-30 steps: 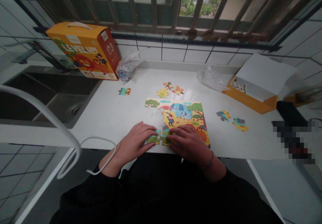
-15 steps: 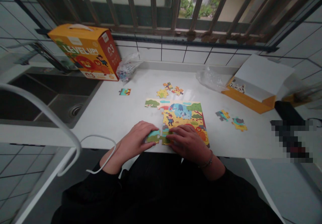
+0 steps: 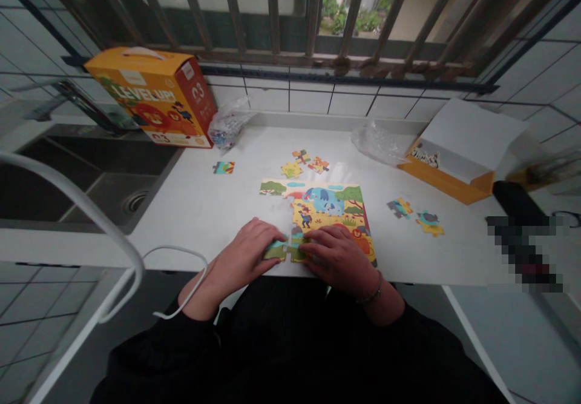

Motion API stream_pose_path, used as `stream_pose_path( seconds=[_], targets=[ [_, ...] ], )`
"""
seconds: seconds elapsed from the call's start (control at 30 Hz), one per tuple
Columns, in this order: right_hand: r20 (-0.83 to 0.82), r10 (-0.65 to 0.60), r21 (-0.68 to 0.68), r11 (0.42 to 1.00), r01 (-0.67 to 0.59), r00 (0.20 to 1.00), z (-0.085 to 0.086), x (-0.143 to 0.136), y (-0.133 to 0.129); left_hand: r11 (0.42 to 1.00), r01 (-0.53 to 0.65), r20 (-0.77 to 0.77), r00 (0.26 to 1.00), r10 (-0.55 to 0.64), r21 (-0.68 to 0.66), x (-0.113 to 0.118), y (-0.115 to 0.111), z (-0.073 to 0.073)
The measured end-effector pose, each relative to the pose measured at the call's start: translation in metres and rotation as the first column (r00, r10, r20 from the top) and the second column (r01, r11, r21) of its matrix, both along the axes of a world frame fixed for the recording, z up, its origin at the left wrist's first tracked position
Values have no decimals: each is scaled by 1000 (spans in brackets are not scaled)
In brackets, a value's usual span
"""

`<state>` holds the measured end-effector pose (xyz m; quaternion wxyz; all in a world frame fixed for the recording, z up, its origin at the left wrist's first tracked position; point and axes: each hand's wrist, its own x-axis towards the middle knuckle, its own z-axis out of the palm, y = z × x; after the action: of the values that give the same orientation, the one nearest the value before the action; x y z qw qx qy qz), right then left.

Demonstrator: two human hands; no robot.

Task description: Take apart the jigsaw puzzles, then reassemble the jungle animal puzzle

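My left hand [image 3: 247, 251] grips a green and light-blue puzzle piece [image 3: 275, 251] between thumb and fingers, by the counter's front edge. Just right of that piece, a narrow gap separates it from the lower left corner of a partly joined jigsaw puzzle [image 3: 327, 201]. The puzzle lies flat and shows a blue elephant, trees and a lion. My right hand [image 3: 338, 255] presses its curled fingers on the puzzle's lower left part, hiding some of the picture. Beyond the puzzle lie several loose pieces, among them a yellow piece [image 3: 291, 169] and an orange piece [image 3: 318, 165].
One loose piece [image 3: 224, 167] lies at left and two grey-blue and yellow pieces [image 3: 415, 215] at right. An orange puzzle box [image 3: 154, 98] stands by the sink [image 3: 91, 180]. Plastic bags [image 3: 229, 126] and an opened box [image 3: 454, 174] sit behind. A white cable [image 3: 86, 210] crosses the left.
The view has shifted slightly. Both hands stay almost in place, with the left piece still beside the puzzle's corner.
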<state>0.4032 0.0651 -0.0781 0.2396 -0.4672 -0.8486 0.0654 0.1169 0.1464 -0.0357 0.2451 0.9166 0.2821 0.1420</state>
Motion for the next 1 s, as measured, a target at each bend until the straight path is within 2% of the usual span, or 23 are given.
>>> stream_pose_path(
  seconds=[0.2, 0.37, 0.77, 1.0],
  targets=[
    [9, -4, -9, 1000, 4, 1000, 2, 0, -1, 1000, 8, 2, 1000, -8, 7, 6, -6, -5],
    [0, -8, -19, 1000, 8, 1000, 3, -1, 0, 999, 24, -61, 998, -22, 23, 7, -7, -4],
    [12, -7, -18, 1000, 7, 1000, 2, -1, -1, 983, 100, -164, 984, -74, 157, 9, -12, -3],
    [19, -15, -19, 1000, 15, 1000, 2, 0, -1, 979, 94, -145, 987, -68, 181, 6, -20, -15]
  ],
)
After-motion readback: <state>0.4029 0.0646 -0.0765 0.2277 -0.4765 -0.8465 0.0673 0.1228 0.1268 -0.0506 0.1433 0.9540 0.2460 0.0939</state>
